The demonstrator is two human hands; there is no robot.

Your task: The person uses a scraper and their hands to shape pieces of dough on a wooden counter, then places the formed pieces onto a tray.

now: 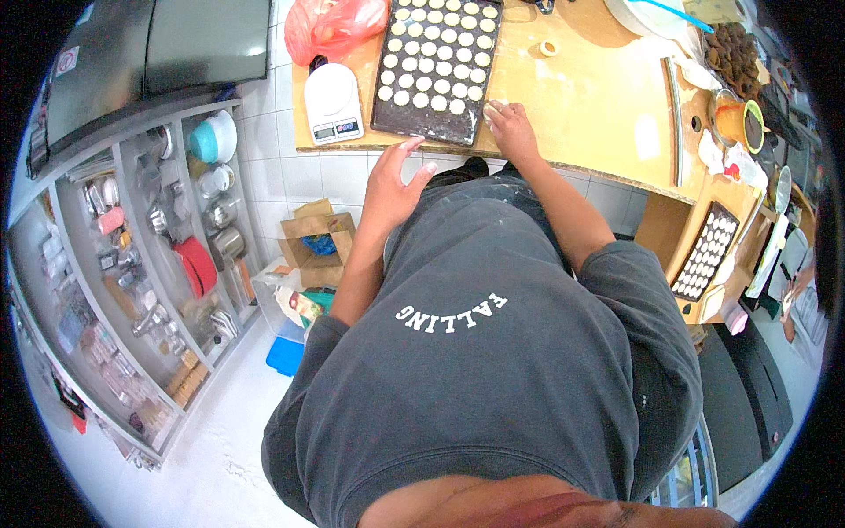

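Note:
A dark baking tray [429, 121] lies on the wooden table [598, 114], with rows of pale, round, scalloped dough pieces [440, 66] on it. Just off the tray's near edge is my left hand [396, 185], its fingers and thumb apart and nothing in it. My right hand [512, 132] is beside the tray's near right corner, with its fingers slightly bent and loosely apart over the tabletop. I see nothing in that hand; whether a fingertip touches the tray's rim I cannot tell. A small ring-shaped cutter [549, 47] sits farther back on the table.
Left of the tray are a white kitchen scale [333, 97] and a red plastic bag [330, 31]. A large bowl [647, 18] with a blue-handled tool stands back right. Another filled tray [707, 251] is at the right. Shelves [132, 264] of kitchenware line the left; another person [803, 304] is far right.

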